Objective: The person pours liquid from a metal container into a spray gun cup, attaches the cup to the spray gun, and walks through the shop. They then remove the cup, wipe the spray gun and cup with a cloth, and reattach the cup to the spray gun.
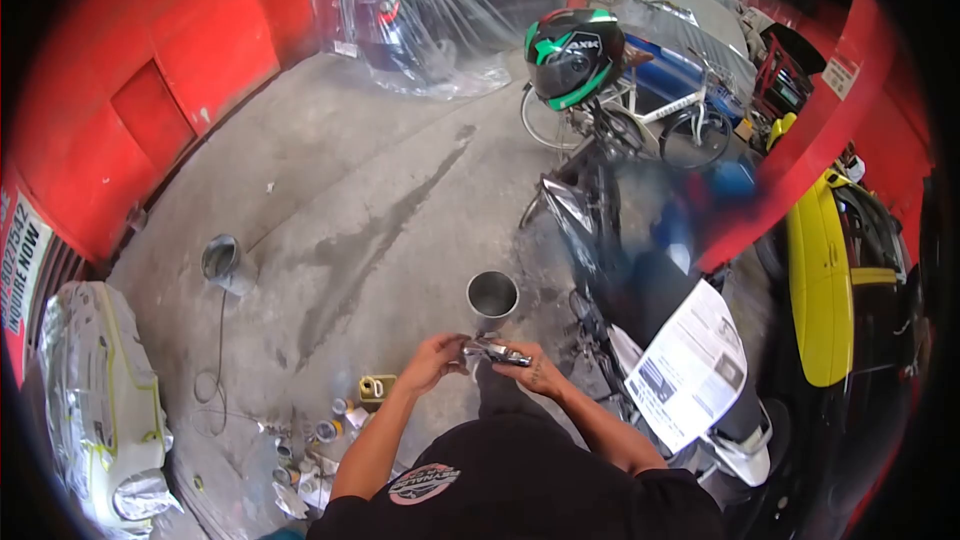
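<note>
Low in the middle of the view, my right hand [530,368] is closed around a shiny silver metal tool [497,351] that looks like a spray gun. My left hand [438,362] has its fingers pinched at the left end of the same tool; its fine parts are too small to make out. Just beyond both hands is an open round metal can [493,295], dark grey inside, with its rim facing up. To the left of my left forearm, a yellow tin [376,390] stands on the floor.
Several small cans and bottles [325,432] crowd the floor at lower left, near a masked car bumper [110,390]. A grey bucket [228,265] has a thin hose beside it. Close on my right stands a motorcycle [585,230] with newspaper [690,370] and a helmet [573,58].
</note>
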A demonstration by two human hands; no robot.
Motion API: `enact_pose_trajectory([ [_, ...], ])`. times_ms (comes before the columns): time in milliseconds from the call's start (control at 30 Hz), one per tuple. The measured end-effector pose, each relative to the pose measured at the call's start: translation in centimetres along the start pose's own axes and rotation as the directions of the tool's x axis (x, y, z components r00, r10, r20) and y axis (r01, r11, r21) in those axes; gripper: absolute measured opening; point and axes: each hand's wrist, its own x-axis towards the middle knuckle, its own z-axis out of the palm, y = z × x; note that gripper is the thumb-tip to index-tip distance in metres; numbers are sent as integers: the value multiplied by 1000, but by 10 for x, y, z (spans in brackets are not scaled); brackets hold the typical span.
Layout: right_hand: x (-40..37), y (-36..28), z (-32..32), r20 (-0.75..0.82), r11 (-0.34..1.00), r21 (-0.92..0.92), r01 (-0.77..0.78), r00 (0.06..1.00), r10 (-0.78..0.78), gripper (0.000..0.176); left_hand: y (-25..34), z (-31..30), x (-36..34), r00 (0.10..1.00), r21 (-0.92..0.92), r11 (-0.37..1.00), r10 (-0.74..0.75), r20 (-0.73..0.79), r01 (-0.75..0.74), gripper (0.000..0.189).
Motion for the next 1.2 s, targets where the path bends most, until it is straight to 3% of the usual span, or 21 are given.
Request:
enact_pose_trajectory([
  [33,30,-3,-8,13,996,-8,87,996,-87,53,6,-22,25,1000,3,1000,0,-3,0,31],
  [133,125,-8,-42,84,992,1,124,989,-124,53,40,-76,93,1000,-33,999,15,2,-15,35],
  [200,185,-17,-58,99,986,31,165,981,-167,54,81,-91,126,977,-34,992,115,-177,-123,40],
  [233,216,-25,-67,118,985,18,171,978,-172,54,108,-98,146,976,-27,991,122,-178,-129,40],
  [300,272,-31,-77,148,987,9,161,976,-161,54,153,-108,169,893,71,973,232,-387,-222,39],
  [433,384,-28,-90,146,979,-92,184,975,-169,51,252,-127,215,794,136,931,360,-490,-339,36],
  [500,437,-29,-89,149,972,-130,198,973,-178,50,298,-142,236,732,298,866,500,-463,-403,35],
  [600,516,-21,-85,108,958,-158,240,968,-225,50,375,-158,279,715,458,812,557,-421,-363,31],
  [667,575,-6,-76,92,945,-77,317,946,-310,50,420,-174,315,704,529,776,586,-402,-343,28],
  [733,626,-5,-70,84,954,-73,290,955,-284,50,462,-194,349,680,745,618,660,-318,-252,26],
  [767,655,-11,-71,65,958,-83,276,960,-271,49,484,-207,363,680,743,628,652,-337,-234,26],
  [833,699,-35,-69,75,959,-114,259,965,-252,49,530,-229,396,791,890,417,601,-117,-185,27],
  [867,723,-32,-66,54,948,-171,267,964,-262,49,551,-240,412,801,924,325,598,-35,-202,27],
  [967,793,-52,-69,6,920,-260,292,954,-300,50,604,-281,466,849,950,211,521,91,-231,27],
  [1033,830,-64,-74,-5,923,-303,235,969,-248,50,633,-304,503,871,950,201,476,120,-240,28],
  [1100,868,-68,-78,-32,916,-316,246,963,-269,50,654,-324,536,875,959,88,438,206,-269,27],
  [1200,919,-73,-94,-49,935,-302,187,976,-211,51,680,-350,587,898,966,59,389,208,-250,25],
])
